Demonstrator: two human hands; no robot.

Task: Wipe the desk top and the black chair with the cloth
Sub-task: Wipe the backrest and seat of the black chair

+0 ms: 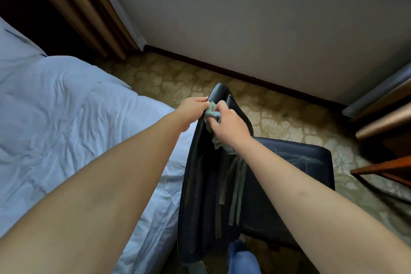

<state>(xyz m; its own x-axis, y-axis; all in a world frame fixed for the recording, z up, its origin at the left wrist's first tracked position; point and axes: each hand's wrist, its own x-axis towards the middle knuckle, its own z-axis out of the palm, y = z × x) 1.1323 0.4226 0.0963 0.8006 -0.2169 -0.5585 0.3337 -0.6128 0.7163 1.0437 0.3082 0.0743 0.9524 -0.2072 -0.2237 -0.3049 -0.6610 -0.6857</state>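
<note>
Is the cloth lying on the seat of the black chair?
No, the right hand holds the cloth bunched against the backrest of the black chair, above the seat.

White bed [66, 118], patterned carpet [278, 118], perhaps curtains [84, 6]

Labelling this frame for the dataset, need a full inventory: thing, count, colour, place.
black chair: 1, black, centre, backrest toward the camera, seat beyond it to the right
cloth: 1, grey-green, bunched against the top of the chair backrest
bed: 1, white rumpled bedding, left
carpet: 1, beige-green patterned, floor around the chair
curtain: 1, tan, upper left corner
wall: 1, grey-white, with dark skirting, across the top
wooden furniture: brown, right edge, cut off, cannot tell what it is
blue item: 1, bottom centre, probably the person's leg
left hand: 1, grips the top edge of the backrest
right hand: 1, holds the cloth on the backrest
</note>
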